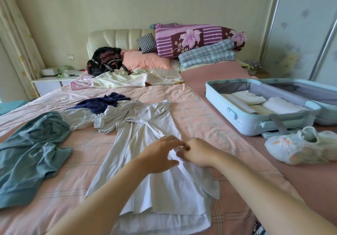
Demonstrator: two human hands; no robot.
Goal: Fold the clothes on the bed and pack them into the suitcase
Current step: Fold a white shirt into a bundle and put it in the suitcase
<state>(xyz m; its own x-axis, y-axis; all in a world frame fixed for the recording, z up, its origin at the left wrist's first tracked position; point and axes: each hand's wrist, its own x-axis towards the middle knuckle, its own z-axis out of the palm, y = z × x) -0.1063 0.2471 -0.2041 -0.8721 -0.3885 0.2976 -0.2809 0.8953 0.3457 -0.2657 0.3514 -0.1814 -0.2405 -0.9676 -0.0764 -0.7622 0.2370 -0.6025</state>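
Shirt (145, 189) laid out on the bed (191, 110), both my hands on it

my right hand (197, 152) has its fingers curled, pinching a fold at the shirt's right edge; left hand (160, 154) just beside it, fingers loosely spread, touching the cloth; suitcase (237, 123) lies open on the bed's right side, folded pale clothes inside; teal top (31, 152) crumpled far left

We've got a shirt (173, 194) spread on the bed (191, 103) right before us. Crumpled garment (31, 154) to its left, more clothes (109, 114) behind. Suitcase (246, 121) on the right, folded clothes (280, 105) in it. Pillows (145, 61) at the far end.
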